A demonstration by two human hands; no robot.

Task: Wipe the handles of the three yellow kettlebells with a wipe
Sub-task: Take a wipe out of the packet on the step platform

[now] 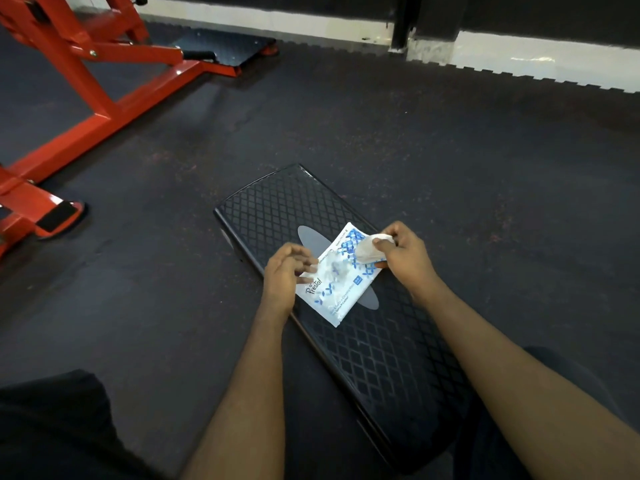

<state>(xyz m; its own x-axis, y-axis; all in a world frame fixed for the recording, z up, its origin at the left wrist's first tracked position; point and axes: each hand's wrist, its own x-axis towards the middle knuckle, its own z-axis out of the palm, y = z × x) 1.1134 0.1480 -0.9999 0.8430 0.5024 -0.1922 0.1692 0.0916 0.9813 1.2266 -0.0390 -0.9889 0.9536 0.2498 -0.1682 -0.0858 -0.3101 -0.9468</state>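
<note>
Two bare forearms reach in from the bottom edge, and beside the left one a dark-clothed knee [52,427] fills the lower left corner. Both arms stretch over a black step platform [381,368] with a diamond pattern on its top, which lies slantwise on the dark rubber floor [433,143].

On the middle of this platform lies a flat white pack of wipes [329,289] with blue print, partly covering a grey oval mark. The left hand [282,275] is at the left edge of the pack. Its fingers are half bent and spread, not closed round anything, and their tips are over the edge of the pack. They are blurred, so I cannot tell if they really press on it.

The right hand [407,254] is at the far right corner of the pack. Its thumb and fingers are curled and pinch a bunched white wipe [367,250]. The wipe hangs from the fingers down to the top face of the pack, where its lower end meets the blue print. I cannot tell if it is fully out of the pack.

Farther away on the left stands a red steel machine frame [100,98], its feet on the floor, with a black footplate [225,50] at its far end. Along the back runs a pale wall base [519,60], and a black post [403,22] stands before it.
</note>
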